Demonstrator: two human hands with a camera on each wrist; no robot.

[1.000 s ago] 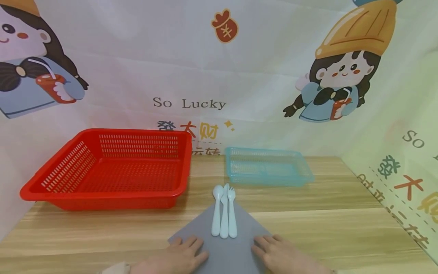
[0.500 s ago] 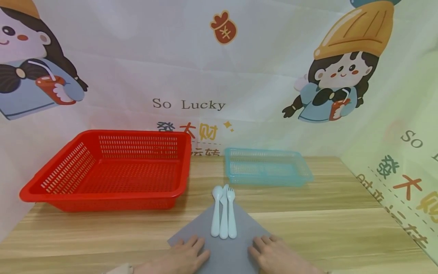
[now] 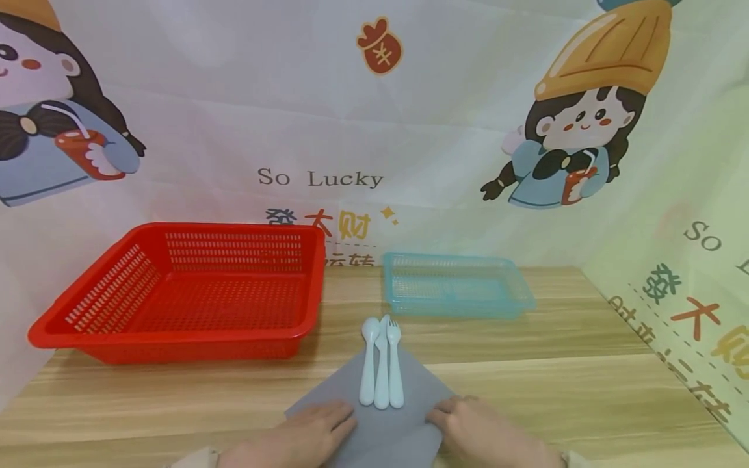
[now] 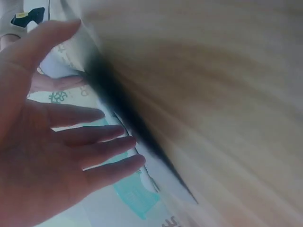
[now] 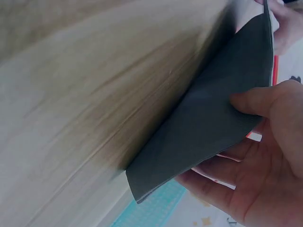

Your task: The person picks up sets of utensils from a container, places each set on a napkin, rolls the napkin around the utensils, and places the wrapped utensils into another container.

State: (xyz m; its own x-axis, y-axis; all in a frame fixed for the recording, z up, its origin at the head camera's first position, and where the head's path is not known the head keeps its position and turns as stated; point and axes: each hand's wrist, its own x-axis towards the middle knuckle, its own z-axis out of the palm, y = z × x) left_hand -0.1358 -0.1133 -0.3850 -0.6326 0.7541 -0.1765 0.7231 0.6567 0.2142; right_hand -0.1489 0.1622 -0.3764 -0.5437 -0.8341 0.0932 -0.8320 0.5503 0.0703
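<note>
A thin grey sheet (image 3: pixel 389 434) lies cornerwise on the table, one corner pointing away from me. On it rest a pale plastic spoon (image 3: pixel 367 370), a knife (image 3: pixel 382 377) and a fork (image 3: pixel 395 374), side by side with their heads past that corner. My left hand (image 3: pixel 298 434) rests flat over the left part of the sheet; its fingers look straight in the left wrist view. At the right edge my right hand (image 3: pixel 482 432) pinches the sheet, the thumb (image 5: pixel 248 100) on its underside and the fingers on the other face. That edge is lifted slightly off the table.
A large red basket (image 3: pixel 193 335) stands at the back left. Behind the cutlery, to the right, is a shallow light-blue basket (image 3: pixel 459 309). A printed white curtain (image 3: pixel 328 97) hangs along the table's back and right sides.
My right hand has gone from resting on the sheet to pinching its right edge, which is now raised and slightly creased. The left fingers have drawn together. The cutlery stays put on the sheet.
</note>
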